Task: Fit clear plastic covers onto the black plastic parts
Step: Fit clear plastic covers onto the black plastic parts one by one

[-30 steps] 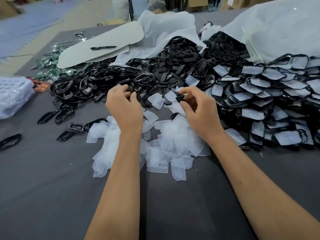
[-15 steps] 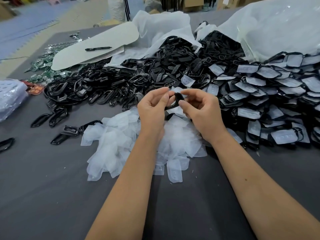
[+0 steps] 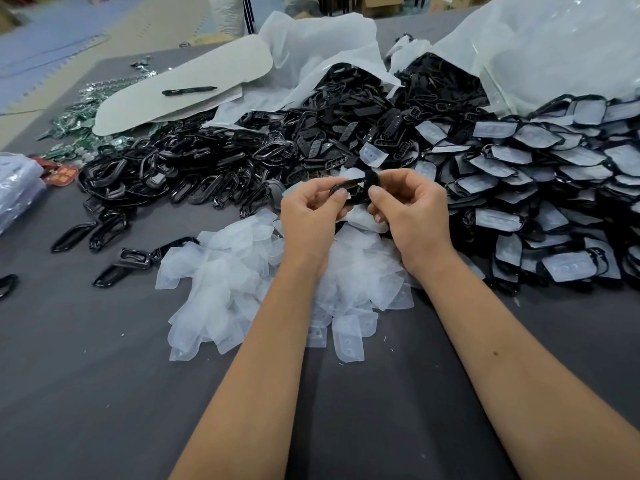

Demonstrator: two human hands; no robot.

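Observation:
Both hands meet above the table's middle and hold one black plastic frame between them. My left hand pinches its left end with thumb and fingers. My right hand pinches the right end, where a second small black piece sits against the frame. Under the hands lies a heap of clear plastic covers. A pile of bare black frames spreads to the left. Covered black parts are stacked in rows on the right.
White plastic bags spill more black parts at the back. A pale board with a black pen lies back left, green pieces beside it. A clear bag sits at the left edge. Grey cloth covers the near table.
My left hand left the pile of black frames and came right to meet my right hand. Both now hold the black frame, raised slightly above the covers.

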